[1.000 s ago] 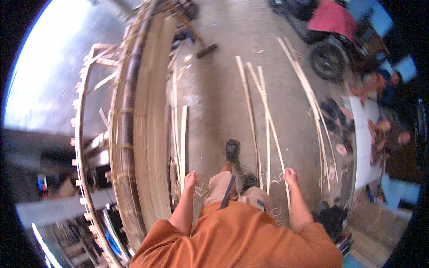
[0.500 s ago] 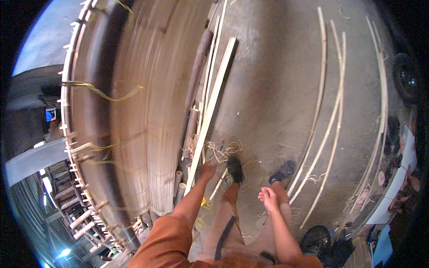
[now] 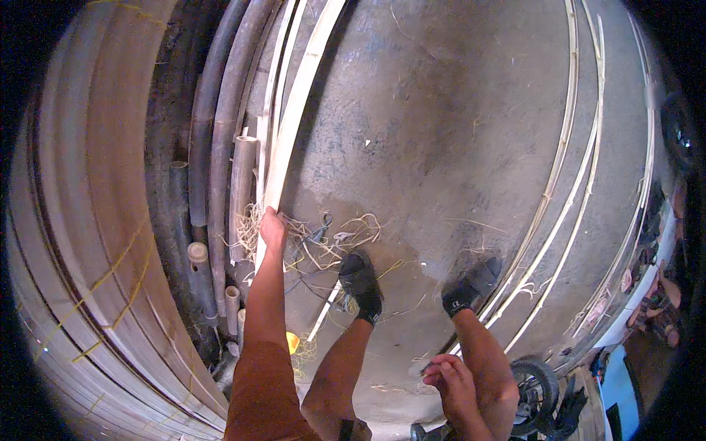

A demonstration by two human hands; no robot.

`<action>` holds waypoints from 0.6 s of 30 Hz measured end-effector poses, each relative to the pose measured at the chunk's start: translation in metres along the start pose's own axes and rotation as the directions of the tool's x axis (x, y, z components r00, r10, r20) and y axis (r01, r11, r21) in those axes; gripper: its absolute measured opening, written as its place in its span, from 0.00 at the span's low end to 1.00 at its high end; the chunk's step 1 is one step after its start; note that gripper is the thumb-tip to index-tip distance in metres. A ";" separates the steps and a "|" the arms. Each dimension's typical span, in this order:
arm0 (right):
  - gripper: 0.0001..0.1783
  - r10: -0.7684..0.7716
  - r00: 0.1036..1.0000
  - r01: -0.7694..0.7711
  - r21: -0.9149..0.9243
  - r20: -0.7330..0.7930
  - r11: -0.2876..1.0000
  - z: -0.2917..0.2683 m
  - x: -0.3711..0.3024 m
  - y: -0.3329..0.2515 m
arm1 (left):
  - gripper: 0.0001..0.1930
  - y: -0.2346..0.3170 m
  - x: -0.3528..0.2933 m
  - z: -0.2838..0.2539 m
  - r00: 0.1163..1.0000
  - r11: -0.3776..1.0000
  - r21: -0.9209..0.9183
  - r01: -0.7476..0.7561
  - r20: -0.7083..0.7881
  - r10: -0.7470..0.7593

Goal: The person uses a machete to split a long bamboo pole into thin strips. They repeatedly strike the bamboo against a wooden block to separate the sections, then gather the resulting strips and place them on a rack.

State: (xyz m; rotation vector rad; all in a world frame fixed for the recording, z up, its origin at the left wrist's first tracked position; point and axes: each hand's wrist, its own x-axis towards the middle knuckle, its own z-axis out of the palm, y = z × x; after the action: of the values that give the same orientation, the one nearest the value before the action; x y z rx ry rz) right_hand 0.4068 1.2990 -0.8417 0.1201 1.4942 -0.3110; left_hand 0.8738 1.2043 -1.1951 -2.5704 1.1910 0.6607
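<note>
Compared with the frames a moment earlier, we note that the view has swung down and closed in: the left hand (image 3: 273, 225), which hung free above the strips a second ago, is now extended forward and closed around the near end of a long pale bamboo slat (image 3: 298, 110). The slat runs straight away from that hand toward the top of the view, lying alongside other split strips of the same kind. We judge that the work has passed from approach to a firm hold on the slat.

The right hand (image 3: 447, 376) sits low, near the right knee and well apart from the slat. Its fingers are curled, and something small and dark shows at the fingertips; we cannot tell what it is, nor whether it is truly gripped.

Just beyond and to the right of the left hand lies a tangle of pale shavings (image 3: 323, 239) on the concrete floor (image 3: 441, 125). Left of the hand lie dark round poles (image 3: 220, 169) and short cut bamboo sections (image 3: 241, 191). Two black shoes (image 3: 362, 283) stand between the hands. Thin curved strips (image 3: 566, 184) lie well off to the right.

The slat's far end is cut off by the upper edge. The fisheye bends all straight edges, and the objects at the lower right rim are too dark and small to identify.
</note>
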 end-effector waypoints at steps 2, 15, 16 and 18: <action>0.17 -0.056 0.998 0.055 0.015 0.033 0.998 0.007 0.001 0.009 | 0.17 -0.025 -0.007 -0.010 0.997 0.992 -0.122 -0.043 0.051 0.050; 0.30 -0.369 0.919 0.374 -0.007 0.137 0.927 0.020 -0.079 -0.016 | 0.18 0.108 -0.344 -0.324 0.495 0.828 -0.538 -0.160 0.682 0.539; 0.31 -0.456 0.874 0.452 0.068 0.168 0.890 0.026 -0.095 -0.035 | 0.18 0.130 -0.366 -0.353 0.425 0.817 -0.562 -0.131 0.713 0.558; 0.32 -0.579 0.805 0.555 0.180 0.132 0.812 0.029 -0.102 -0.047 | 0.15 0.181 -0.403 -0.424 0.310 0.819 -0.555 -0.148 0.760 0.571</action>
State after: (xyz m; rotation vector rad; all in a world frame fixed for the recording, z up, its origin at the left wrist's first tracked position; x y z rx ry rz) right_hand 0.4171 1.2591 -0.7332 -0.2574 1.2978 -0.8889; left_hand 0.6341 1.1910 -0.6319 -1.4789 1.2305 2.2570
